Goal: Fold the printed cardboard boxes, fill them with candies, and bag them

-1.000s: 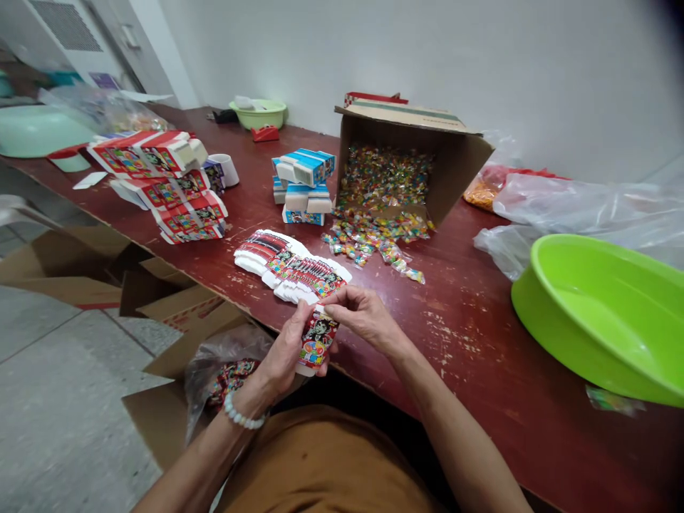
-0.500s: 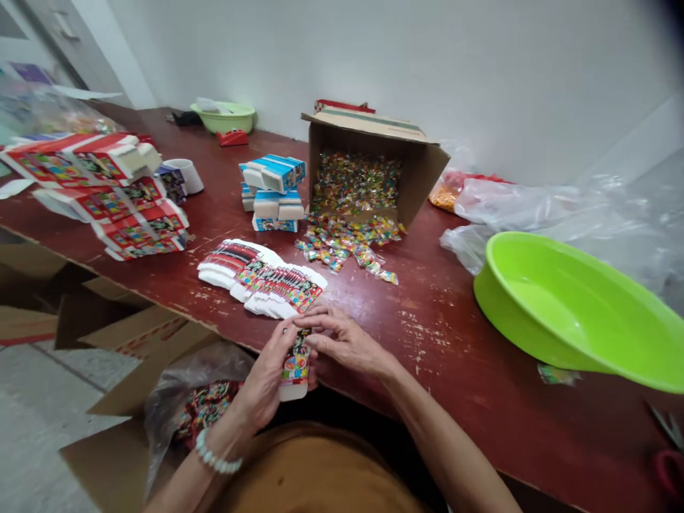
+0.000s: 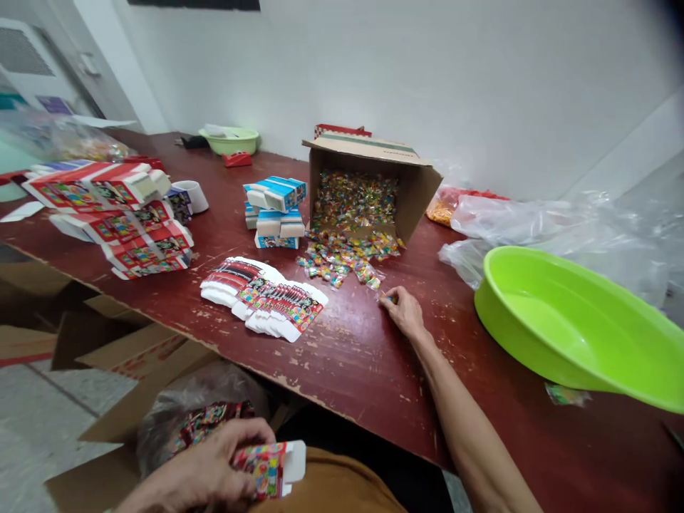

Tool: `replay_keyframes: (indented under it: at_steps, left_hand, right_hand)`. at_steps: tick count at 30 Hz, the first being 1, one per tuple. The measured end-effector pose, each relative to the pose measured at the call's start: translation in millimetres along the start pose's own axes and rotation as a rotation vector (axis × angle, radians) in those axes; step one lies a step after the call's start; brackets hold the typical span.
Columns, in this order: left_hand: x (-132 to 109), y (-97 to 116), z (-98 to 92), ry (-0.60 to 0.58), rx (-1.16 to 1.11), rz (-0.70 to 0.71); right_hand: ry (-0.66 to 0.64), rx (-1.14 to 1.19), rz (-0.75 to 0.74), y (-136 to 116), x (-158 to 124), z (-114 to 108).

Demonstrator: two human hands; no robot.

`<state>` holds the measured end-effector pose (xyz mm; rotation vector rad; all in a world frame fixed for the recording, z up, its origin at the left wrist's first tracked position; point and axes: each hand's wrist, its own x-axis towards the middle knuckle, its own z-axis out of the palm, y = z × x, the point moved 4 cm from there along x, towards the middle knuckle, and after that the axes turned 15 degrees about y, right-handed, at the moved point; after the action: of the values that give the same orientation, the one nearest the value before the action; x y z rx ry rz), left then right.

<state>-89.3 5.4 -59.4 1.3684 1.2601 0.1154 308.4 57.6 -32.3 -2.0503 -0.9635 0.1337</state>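
Observation:
Low in the view, my left hand point(image 3: 214, 463) is closed around a small printed candy box point(image 3: 267, 470), its white end flaps open toward the right. My right hand point(image 3: 403, 312) reaches across the table and pinches a wrapped candy point(image 3: 389, 298) at the near edge of the spill. Loose wrapped candies point(image 3: 342, 265) spread out from a cardboard carton point(image 3: 420, 196) lying on its side, with many more inside it. Left of my right hand, flat folded candy boxes point(image 3: 272, 299) lie fanned on the red-brown table point(image 3: 353, 370).
Red box bundles point(image 3: 133, 228) are stacked at left, blue-and-white boxes point(image 3: 278, 214) beside the carton. A green basin point(image 3: 566, 320) stands at right before clear plastic bags point(image 3: 534, 221). Below the table edge, a plastic-lined carton holds a bag of filled-looking dark packs point(image 3: 208, 424).
My hands have separated. The left drew the box down toward my lap and turned it flaps-right; the right let go of it and moved out to the candies, taking one.

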Motion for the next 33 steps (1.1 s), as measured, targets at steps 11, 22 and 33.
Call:
replay_keyframes:
  at_steps: [11, 22, 33]
  left_hand:
    - [0, 91, 24.1, -0.054, -0.457, 0.275]
    - [2, 102, 32.0, 0.134, -0.59, 0.383]
    - [2, 97, 37.1, 0.124, -0.892, 0.243]
  right_hand:
    - [-0.648, 0.717, -0.314, -121, -134, -7]
    - [-0.53, 0.688, -0.228, -127, -127, -3]
    - [-0.942, 0.964, 0.193, -129, -159, 13]
